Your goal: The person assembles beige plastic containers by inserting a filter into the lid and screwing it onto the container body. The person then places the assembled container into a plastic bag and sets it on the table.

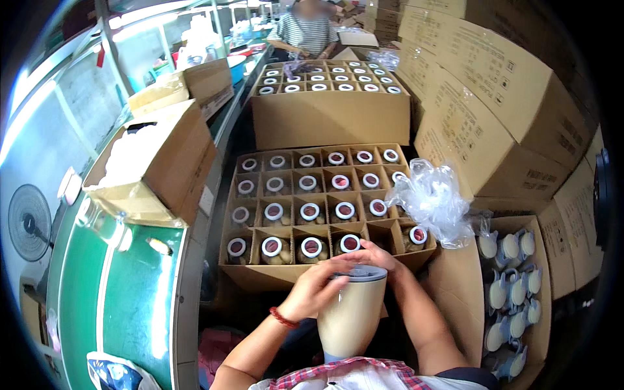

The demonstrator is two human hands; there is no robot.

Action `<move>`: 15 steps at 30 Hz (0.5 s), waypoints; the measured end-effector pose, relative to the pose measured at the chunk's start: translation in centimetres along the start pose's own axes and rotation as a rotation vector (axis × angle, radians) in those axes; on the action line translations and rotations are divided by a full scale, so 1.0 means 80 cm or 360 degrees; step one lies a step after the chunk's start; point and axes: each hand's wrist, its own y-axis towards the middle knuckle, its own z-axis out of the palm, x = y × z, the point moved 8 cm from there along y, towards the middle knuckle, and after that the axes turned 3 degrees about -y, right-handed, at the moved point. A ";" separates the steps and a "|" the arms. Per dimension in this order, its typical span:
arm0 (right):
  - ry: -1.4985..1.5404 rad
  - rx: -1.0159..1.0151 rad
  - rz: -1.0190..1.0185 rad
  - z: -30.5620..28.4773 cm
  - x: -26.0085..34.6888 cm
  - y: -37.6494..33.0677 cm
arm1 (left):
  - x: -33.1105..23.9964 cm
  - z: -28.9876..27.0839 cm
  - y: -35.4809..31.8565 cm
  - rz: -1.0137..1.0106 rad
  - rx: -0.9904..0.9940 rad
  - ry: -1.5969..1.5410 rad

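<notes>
A tall cream tumbler (351,315) with a grey lid (365,273) and a tapering body stands in front of me, close to my lap. Its narrow grey-blue foot is partly hidden by my checked clothing. My left hand (314,287), with a red bracelet at the wrist, is closed against the near left side of the lid. From behind, my right hand (379,257) wraps the far right of the rim, some fingers hidden. Just beyond is a divided carton (276,276) of glass jars with white-rimmed lids, such as this front jar (312,247).
Crumpled clear plastic (432,201) lies over the carton's right corner. At right, an open box (455,286) holds several cream vessels with grey-blue handles. Stacked cartons (481,97) rise behind it. A green bench (140,286) runs along the left. A person (305,32) stands beyond another jar carton (331,120).
</notes>
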 end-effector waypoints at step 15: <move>-0.0672 -0.0456 -0.0184 -0.007 0.015 -0.026 | 0.034 -0.021 -0.011 0.0043 0.0036 -0.0523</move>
